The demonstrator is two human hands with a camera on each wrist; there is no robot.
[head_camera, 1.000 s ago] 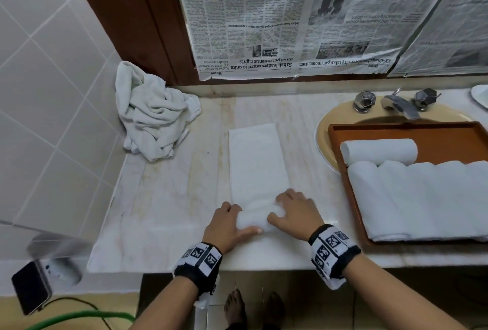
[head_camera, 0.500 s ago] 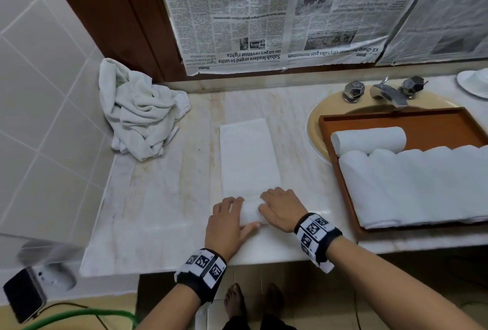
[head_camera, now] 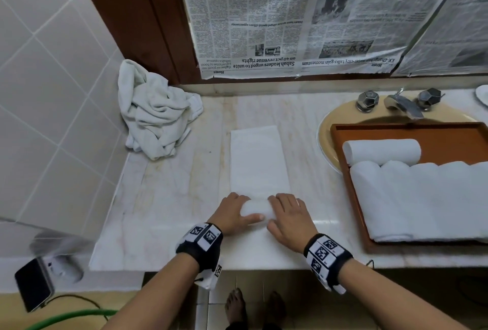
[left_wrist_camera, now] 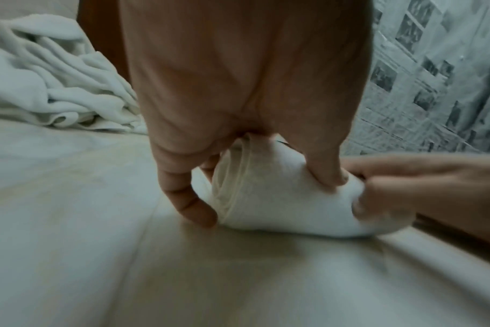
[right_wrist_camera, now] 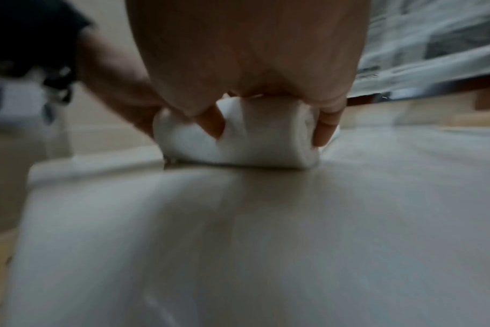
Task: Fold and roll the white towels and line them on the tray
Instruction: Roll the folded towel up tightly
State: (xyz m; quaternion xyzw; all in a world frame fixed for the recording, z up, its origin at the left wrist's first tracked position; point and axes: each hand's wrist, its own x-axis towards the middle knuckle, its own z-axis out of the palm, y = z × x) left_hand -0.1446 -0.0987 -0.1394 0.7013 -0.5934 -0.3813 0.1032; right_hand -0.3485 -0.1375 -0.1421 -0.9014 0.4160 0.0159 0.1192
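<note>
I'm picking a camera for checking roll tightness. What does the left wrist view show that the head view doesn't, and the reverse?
Only the left wrist view shows the roll's layered end edge under the left hand's fingers. Only the head view shows the tray of rolled towels, the sink and the flat, unrolled strip. Both show the two hands gripping the roll and the crumpled towel pile.

Two hands on one half-rolled towel [head_camera: 260, 160]. Right of the right hand [head_camera: 289, 220], one tray [head_camera: 449, 134]: one rolled towel [head_camera: 383, 150] lying crosswise, plus a row of rolls [head_camera: 422, 197], number unclear, cut off by the frame. Beyond the left hand [head_camera: 232, 213], one crumpled heap of towels [head_camera: 153, 116]. Two tap knobs [head_camera: 367, 100], one spout [head_camera: 404, 105].
</note>
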